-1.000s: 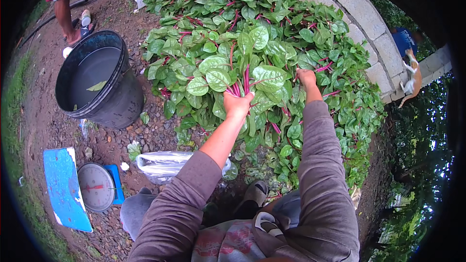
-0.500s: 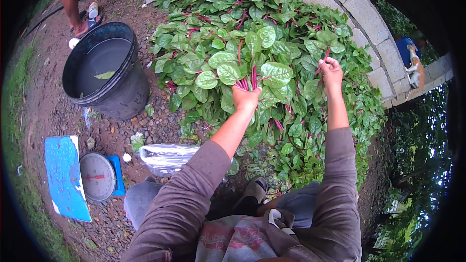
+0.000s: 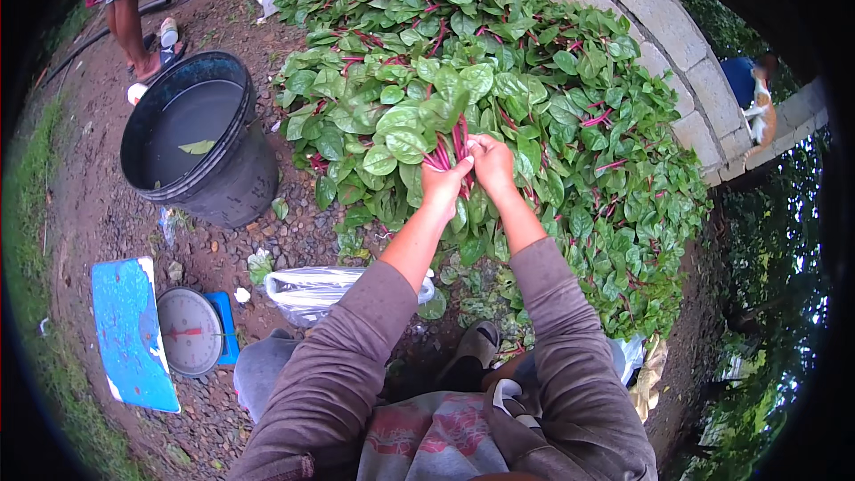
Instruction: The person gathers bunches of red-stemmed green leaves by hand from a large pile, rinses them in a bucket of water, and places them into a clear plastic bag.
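My left hand (image 3: pixel 443 185) is closed round the red stems of a bunch of Malabar spinach (image 3: pixel 406 141), its broad green leaves fanning up and to the left. Right beside it, my right hand (image 3: pixel 492 165) pinches at the stems on the bunch's right side, thumb and fingers together. The two hands meet over a large heap of Malabar spinach (image 3: pixel 570 178) that spreads from near my feet to the far edge. Leaves and fingers hide the lower stem ends.
A black bucket (image 3: pixel 245 174) of water with a floating leaf stands left. Nearer are a dial scale (image 3: pixel 190 331), a blue board (image 3: pixel 134 334) and clear plastic bags (image 3: pixel 307 294). Concrete blocks (image 3: pixel 672 22) border the heap; a cat (image 3: pixel 762 116) is beyond. A person's legs (image 3: pixel 130 27) show far left.
My right hand has come left and inward from the heap's right side, bringing a stem to the bunch in my left hand. My left hand has stayed almost in place.
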{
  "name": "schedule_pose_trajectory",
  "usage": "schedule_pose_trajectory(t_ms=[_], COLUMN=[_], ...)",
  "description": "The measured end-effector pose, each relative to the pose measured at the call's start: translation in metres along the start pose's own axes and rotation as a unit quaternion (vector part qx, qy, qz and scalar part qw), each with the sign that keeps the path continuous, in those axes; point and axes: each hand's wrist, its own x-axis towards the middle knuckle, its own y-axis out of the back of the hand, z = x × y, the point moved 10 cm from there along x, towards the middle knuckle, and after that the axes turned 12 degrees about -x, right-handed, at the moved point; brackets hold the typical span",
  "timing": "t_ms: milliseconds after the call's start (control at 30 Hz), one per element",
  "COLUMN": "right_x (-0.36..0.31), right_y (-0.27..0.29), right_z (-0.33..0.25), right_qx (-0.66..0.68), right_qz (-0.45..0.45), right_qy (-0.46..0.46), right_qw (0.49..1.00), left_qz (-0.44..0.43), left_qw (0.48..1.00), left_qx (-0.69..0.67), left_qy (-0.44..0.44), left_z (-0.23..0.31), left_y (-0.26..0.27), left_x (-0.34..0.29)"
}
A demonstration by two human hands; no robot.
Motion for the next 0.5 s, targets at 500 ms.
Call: schedule_pose_trajectory(t_ms=[500], right_x=[0.091], right_y=[0.062], right_z=[0.026], right_qx=[-0.11], right_qz=[-0.094], right_qy=[-0.077], right_qw=[0.986], left_qz=[0.023], left_qw=[0.992], left_qx=[0.113], left_qy=[0.059], left_z=[0.0], left_y=[0.0], left_x=[0.013])
